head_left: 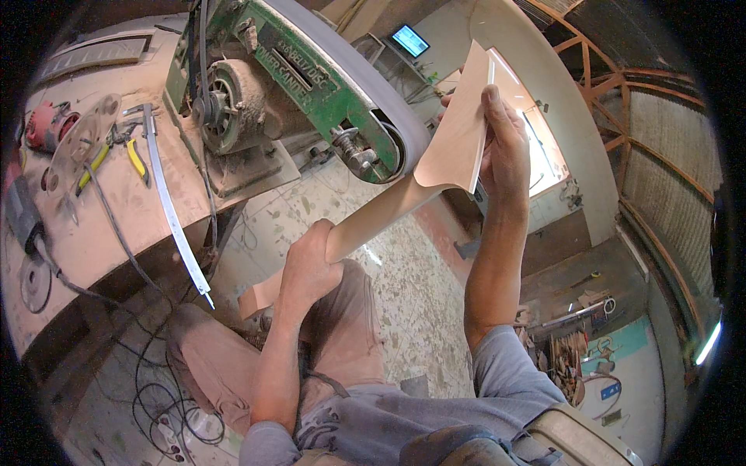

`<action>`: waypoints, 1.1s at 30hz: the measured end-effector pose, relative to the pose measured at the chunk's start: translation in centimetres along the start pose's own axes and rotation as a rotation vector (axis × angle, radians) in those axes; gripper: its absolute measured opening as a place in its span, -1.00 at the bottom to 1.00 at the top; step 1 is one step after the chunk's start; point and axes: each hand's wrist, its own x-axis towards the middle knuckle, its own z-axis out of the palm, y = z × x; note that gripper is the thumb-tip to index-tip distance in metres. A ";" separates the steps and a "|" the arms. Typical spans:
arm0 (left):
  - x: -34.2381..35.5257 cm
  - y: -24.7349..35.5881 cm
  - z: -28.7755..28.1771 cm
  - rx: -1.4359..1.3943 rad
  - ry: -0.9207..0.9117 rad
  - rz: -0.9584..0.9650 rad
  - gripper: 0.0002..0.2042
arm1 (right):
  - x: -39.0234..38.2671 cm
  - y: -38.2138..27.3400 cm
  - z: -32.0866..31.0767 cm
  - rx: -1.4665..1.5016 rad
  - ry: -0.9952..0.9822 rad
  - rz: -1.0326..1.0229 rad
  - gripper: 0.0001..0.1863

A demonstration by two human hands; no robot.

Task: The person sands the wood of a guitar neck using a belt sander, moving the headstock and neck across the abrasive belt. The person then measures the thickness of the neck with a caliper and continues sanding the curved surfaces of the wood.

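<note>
Held slantwise before me is a long pale wooden piece (381,213), shaped like an unfinished guitar neck. Its narrow shaft flares into a broad flat head at the upper right, and a blocky end shows at the lower left. My left hand (311,260) is wrapped round the shaft near the blocky end. At the flared head, my right hand (505,144) pinches the edge, thumb on the near side and other fingers partly hidden behind. A green belt sander (303,85) stands just beyond; its grey belt (388,101) is close to the head, contact uncertain.
On the left workbench (101,241) lie a metal straightedge (172,210), yellow-handled pliers (137,161), a red power tool (53,124) and an angle grinder (23,206). Cables (148,396) trail on the floor. A lit screen (410,40) is at the back; shelves of wood scraps (561,361) stand right.
</note>
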 end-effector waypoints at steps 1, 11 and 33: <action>0.0 -0.1 0.0 0.004 0.010 0.002 -0.71 | -0.1 0.1 0.0 0.005 -0.008 -0.008 -0.50; 0.9 0.0 0.7 0.012 0.063 0.075 -0.70 | 1.0 0.0 -0.2 -0.066 -0.030 -0.059 -0.43; -0.2 1.1 1.7 0.026 0.048 -0.025 -0.74 | 1.4 0.7 -0.1 -0.168 0.060 -0.044 -0.47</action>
